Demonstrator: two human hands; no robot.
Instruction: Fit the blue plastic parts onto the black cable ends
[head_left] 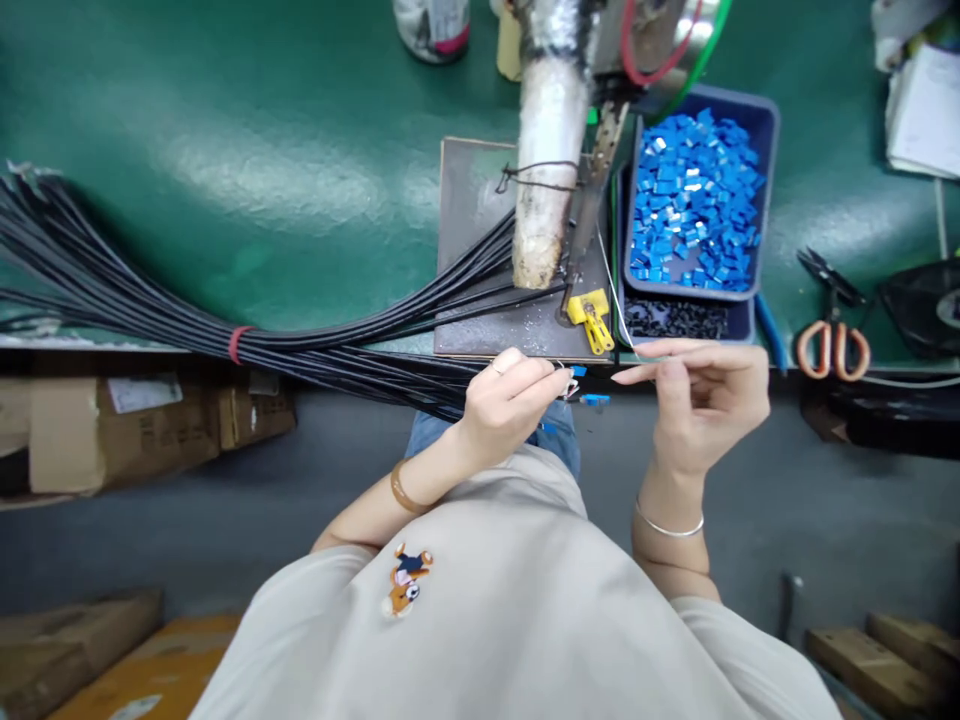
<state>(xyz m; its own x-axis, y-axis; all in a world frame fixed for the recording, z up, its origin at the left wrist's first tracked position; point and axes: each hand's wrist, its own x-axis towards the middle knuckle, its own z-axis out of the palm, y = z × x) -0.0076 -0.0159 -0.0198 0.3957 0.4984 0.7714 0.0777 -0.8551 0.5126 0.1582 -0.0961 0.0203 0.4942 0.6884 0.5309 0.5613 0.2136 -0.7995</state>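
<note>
My left hand (pixel 506 400) is closed in a pinch on the end of a black cable from the bundle (pixel 300 345), just below the table's front edge. Small wire ends and a blue part (pixel 595 400) show at its fingertips. My right hand (pixel 701 395) is beside it, fingers pressed together around a thin silvery wire (pixel 616 310) that runs up toward the soldering iron (pixel 589 200). The bundle of black cables, tied with a red band (pixel 237 343), fans out to the left across the green table (pixel 262 170).
A grey plate (pixel 469 220) lies under the iron and a wrapped cylinder (pixel 547 170). A yellow clip (pixel 592 315) sits on the plate. A blue tray (pixel 765 130) holds several blue parts. Orange-handled scissors (pixel 832 335) lie at right. Cardboard boxes (pixel 112 425) stand under the table.
</note>
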